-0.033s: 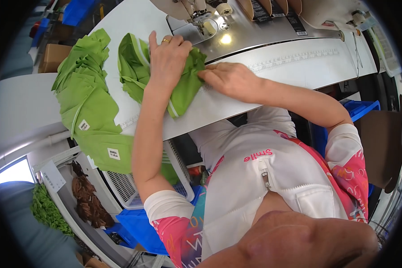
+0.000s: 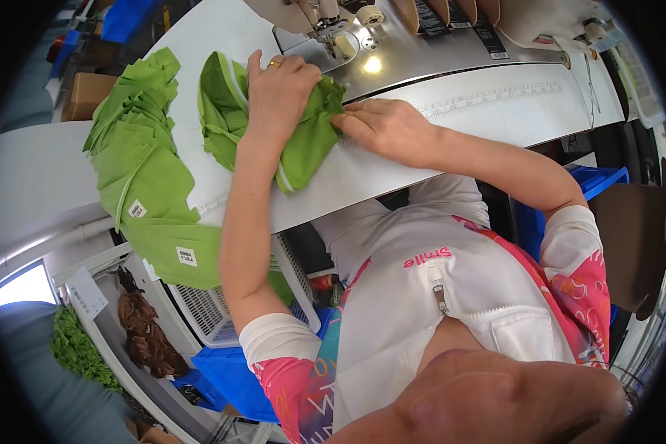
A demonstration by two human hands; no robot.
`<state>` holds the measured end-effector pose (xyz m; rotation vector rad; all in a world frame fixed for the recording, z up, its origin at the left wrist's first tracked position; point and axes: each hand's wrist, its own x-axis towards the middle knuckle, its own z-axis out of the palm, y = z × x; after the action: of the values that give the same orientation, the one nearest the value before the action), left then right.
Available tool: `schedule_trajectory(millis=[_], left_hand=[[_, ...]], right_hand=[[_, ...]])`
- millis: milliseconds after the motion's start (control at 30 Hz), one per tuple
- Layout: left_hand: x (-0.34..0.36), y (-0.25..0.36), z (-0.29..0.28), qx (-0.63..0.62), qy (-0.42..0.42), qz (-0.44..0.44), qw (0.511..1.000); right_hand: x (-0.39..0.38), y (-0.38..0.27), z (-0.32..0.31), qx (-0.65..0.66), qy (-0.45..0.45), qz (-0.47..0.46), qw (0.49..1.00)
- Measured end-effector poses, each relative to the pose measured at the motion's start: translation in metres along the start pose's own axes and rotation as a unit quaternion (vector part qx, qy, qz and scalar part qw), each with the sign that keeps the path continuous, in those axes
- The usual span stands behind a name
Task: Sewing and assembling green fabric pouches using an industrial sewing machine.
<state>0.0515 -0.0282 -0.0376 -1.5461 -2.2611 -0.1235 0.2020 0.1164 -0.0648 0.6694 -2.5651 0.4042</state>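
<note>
A green fabric piece (image 2: 303,148) with a pale stripe lies folded on the white sewing table (image 2: 459,118), its lower end hanging over the front edge. My left hand (image 2: 281,89), a ring on one finger, is clamped on top of it and bunches the cloth. My right hand (image 2: 385,129) lies flat on the table beside it, its fingertips pressing the fabric's right edge. Just behind both hands stand the sewing machine's head and needle (image 2: 325,22), with a small lamp glowing on the metal plate.
A stack of similar green pieces (image 2: 137,163) with small white labels drapes over the table's left edge. Below it are a white slotted basket (image 2: 207,311) and blue crates (image 2: 229,377). Another blue crate (image 2: 592,181) and a brown chair (image 2: 636,244) are at the right.
</note>
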Motion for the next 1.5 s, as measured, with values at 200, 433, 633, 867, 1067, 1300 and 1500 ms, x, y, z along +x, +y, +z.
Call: schedule_trajectory(millis=[200,433,633,867,1067,1300,1500], left_hand=[[0.034,-0.020,0.029,-0.429,-0.098,-0.193,0.877],[0.055,-0.031,0.029,-0.511,-0.148,-0.232,0.814],[0.064,-0.043,0.034,-0.473,-0.134,-0.206,0.846],[0.067,-0.043,0.035,-0.460,-0.125,-0.211,0.854],[0.065,-0.042,0.036,-0.448,-0.111,-0.209,0.862],[0.045,-0.026,-0.002,-0.149,-0.097,-0.091,0.980],[-0.012,0.051,0.012,-0.244,0.062,-0.089,0.964]], right_hand=[[0.000,0.036,-0.014,-0.105,0.108,-0.084,0.985],[-0.002,0.044,-0.012,-0.077,-0.022,-0.050,0.995],[0.007,0.052,-0.012,-0.074,-0.003,-0.037,0.997],[0.007,0.056,-0.009,-0.071,0.013,-0.024,0.997],[0.008,0.056,-0.008,-0.058,0.030,-0.023,0.998],[0.008,0.057,-0.001,-0.035,0.061,-0.013,0.997],[-0.005,0.063,-0.009,0.014,0.038,-0.014,0.999]])
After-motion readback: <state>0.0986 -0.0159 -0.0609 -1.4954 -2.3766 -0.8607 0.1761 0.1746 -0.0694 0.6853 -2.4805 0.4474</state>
